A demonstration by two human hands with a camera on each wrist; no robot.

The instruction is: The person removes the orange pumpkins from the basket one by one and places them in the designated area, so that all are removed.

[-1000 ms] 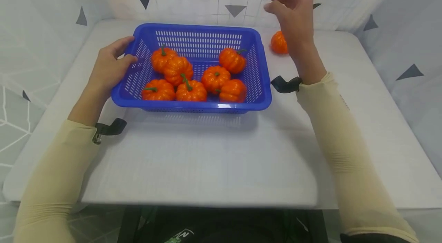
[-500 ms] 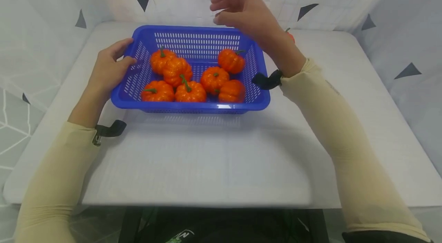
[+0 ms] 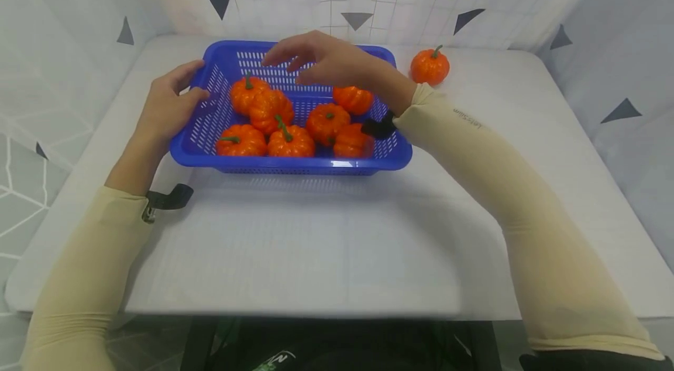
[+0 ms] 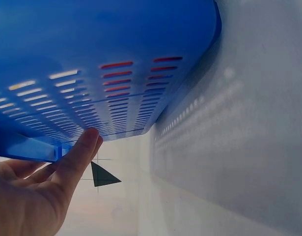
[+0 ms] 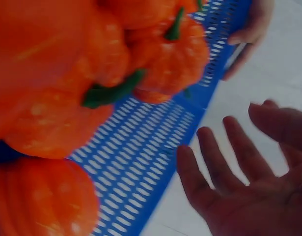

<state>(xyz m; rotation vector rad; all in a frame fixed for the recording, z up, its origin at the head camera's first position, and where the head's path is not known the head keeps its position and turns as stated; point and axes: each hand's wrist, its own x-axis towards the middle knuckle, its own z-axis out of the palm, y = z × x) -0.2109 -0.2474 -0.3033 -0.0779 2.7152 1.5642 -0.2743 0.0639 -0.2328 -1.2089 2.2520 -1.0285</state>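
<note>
Orange pumpkin (image 3: 429, 68) outside basket (image 3: 286, 162): head view only.

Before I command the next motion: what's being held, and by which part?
The left grip holds the blue slotted basket by its left-end rim; the right grip, above the basket, holds nothing.

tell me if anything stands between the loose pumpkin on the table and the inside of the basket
The basket's right wall stands between the loose pumpkin and the inside, and the right arm crosses above that end.
</note>
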